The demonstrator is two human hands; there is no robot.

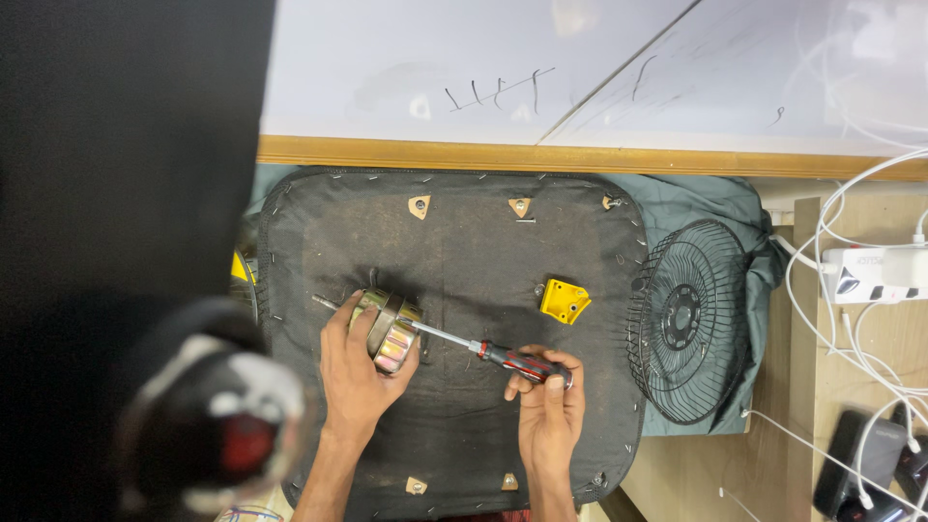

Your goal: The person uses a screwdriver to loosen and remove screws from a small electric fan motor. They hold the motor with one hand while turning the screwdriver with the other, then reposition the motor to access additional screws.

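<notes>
A broad white board [464, 68] with faint pen scrawl fills the top of the view, edged below by a strip of pale wood [580, 157]. Beneath it lies a large square pad of coarse black fabric [464, 251], rounded at the corners, its hem pinned with rows of metal staples and small tan triangular corner tabs. A rumpled grey-green cloth [696, 203] shows from under its right side, and on that cloth rests a round black wire fan grille [688, 319] with a solid hub. Further right, white cables [851, 251] loop across a light wooden surface near a white plug strip [875, 273].

The left hand [356, 372] is wrapped around a squat cylindrical motor core of dull brassy metal with copper-pink windings [390, 333], which sits on the pad left of centre; the fingers curl over its rim in a firm, nearly closed grasp. The right hand [546, 401] is closed tightly on the red-and-black ribbed handle of a screwdriver [483, 348], whose slim steel shaft runs up-left across the motor core, touching it. A small yellow angular plastic bracket [565, 301] lies on the pad just right of centre, apart from both hands.
</notes>
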